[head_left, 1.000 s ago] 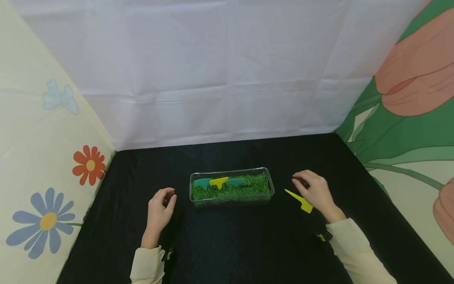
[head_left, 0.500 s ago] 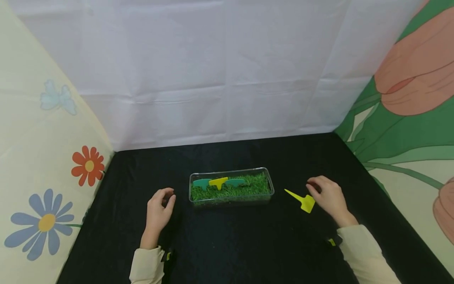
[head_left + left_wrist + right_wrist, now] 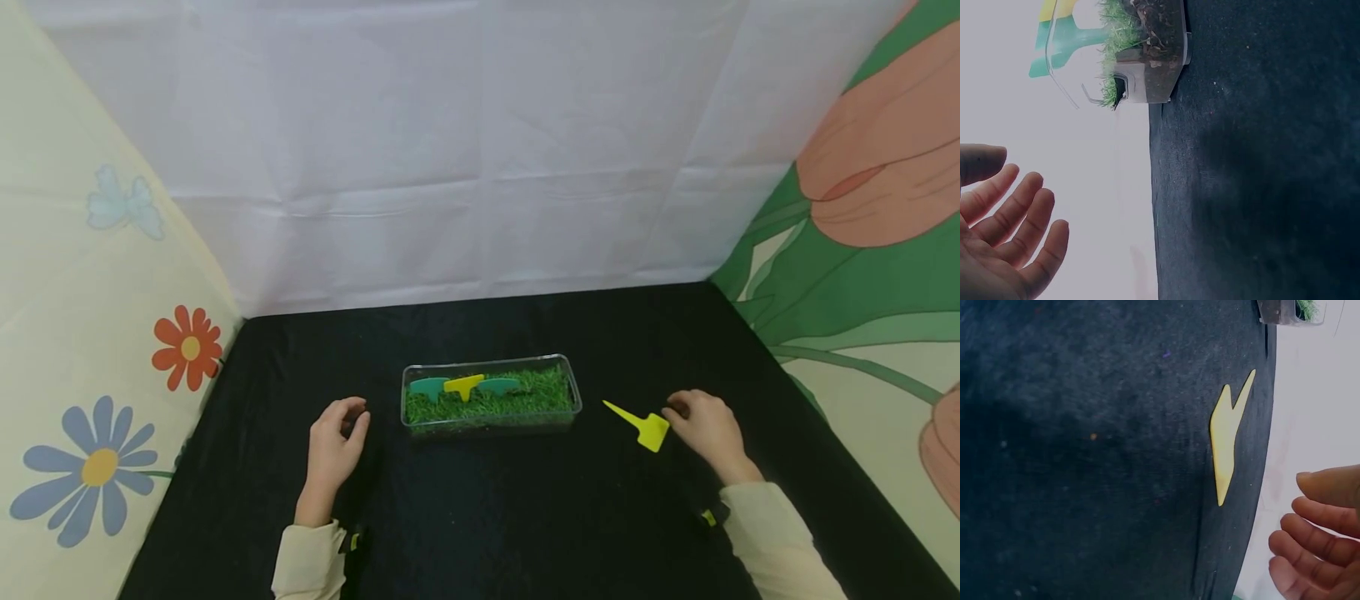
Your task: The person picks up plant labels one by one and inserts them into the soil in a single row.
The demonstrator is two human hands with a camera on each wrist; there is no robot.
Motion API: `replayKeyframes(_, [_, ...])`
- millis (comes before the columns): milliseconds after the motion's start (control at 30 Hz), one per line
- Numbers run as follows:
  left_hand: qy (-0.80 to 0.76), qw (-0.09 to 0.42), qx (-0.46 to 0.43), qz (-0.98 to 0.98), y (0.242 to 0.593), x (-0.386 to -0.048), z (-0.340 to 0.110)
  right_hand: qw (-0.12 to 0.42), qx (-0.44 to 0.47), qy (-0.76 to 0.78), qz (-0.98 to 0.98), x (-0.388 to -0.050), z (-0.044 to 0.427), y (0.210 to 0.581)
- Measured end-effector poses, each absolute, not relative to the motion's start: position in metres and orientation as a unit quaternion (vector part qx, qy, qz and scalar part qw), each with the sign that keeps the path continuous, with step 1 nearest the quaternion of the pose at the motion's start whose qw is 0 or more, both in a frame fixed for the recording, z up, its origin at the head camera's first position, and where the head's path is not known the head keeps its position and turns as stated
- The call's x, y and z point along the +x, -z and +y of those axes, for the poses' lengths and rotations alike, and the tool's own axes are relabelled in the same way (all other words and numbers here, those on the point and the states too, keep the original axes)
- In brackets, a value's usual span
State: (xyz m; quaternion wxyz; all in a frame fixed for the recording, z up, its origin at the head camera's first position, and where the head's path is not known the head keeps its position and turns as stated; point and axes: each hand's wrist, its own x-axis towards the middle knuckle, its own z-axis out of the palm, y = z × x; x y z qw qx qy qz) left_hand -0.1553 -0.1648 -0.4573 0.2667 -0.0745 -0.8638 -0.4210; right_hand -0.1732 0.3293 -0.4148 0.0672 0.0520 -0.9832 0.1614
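A clear plastic box [image 3: 487, 423] of green artificial grass [image 3: 540, 395] over dark soil stands mid-table. Two teal plant labels [image 3: 429, 387] and a yellow plant label [image 3: 464, 385] between them stick up from the grass. Right of the box, another yellow plant label [image 3: 652, 432] lies flat, its pointed end toward the box; the right wrist view shows it too. Just right of this label is my right hand [image 3: 708, 432], loosely curled and holding nothing. My left hand [image 3: 335, 446] rests left of the box, fingers relaxed, with nothing in it; the left wrist view shows its fingers [image 3: 1025, 231] apart from the box.
Black cloth [image 3: 480, 517] covers the table. A white sheet [image 3: 480, 167] hangs behind it. Flower-printed panels stand at the left [image 3: 97, 350] and right [image 3: 862, 333] sides. A small dark device with a yellow mark [image 3: 708, 518] sits at the right wrist.
My right hand has moved right and nearer the body, away from above the loose yellow plant label, which stays where it lay. The left hand has hardly moved.
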Motion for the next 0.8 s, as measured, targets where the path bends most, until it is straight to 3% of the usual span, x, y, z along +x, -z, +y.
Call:
replayKeyframes(300, [0.421, 0.26, -0.071, -0.866, 0.4564, -0.1545, -0.1659, 0.057, 0.048, -0.179, -0.981, -0.1721, 0.336, 0.4208])
replayKeyframes(600, [0.419, 0.261, -0.068, -0.867, 0.4568, -0.1547, -0.1665, -0.098, -0.012, -0.182, -0.978, -0.1755, 0.3366, 0.4187])
replayKeyframes(800, [0.42, 0.263, -0.069, -0.866, 0.4567, -0.1544, -0.1673, -0.128, -0.031, -0.183, -0.974, -0.1747, 0.3311, 0.4155])
